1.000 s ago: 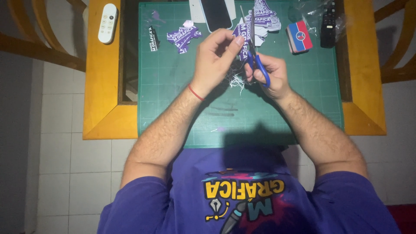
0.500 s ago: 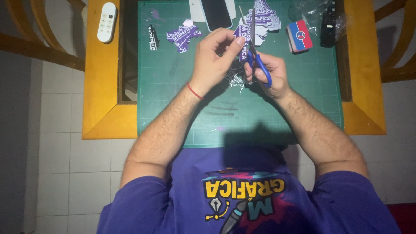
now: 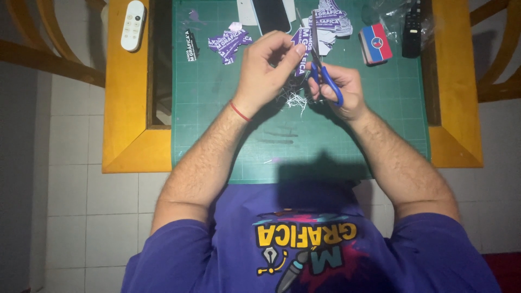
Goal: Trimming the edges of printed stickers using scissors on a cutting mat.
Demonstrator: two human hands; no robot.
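My left hand [image 3: 267,68] pinches a purple printed sticker piece [image 3: 300,58] above the green cutting mat [image 3: 217,125]. My right hand [image 3: 343,87] grips blue-handled scissors [image 3: 324,76], their blades pointing up along the sticker's edge. Both hands meet over the mat's upper middle. A small heap of thin white paper trimmings [image 3: 296,100] lies on the mat just beneath them. A red band circles my left wrist.
Cut purple stickers [image 3: 228,43] lie at upper left, more sticker sheets [image 3: 331,19] at top. A dark phone [image 3: 271,15], a red-and-blue card [image 3: 375,43] and a black remote [image 3: 411,30] sit along the top. A white remote [image 3: 133,24] rests on the yellow wooden table frame [image 3: 125,108].
The hands stay in place; the sticker piece and scissors shift only slightly as the cut goes on.
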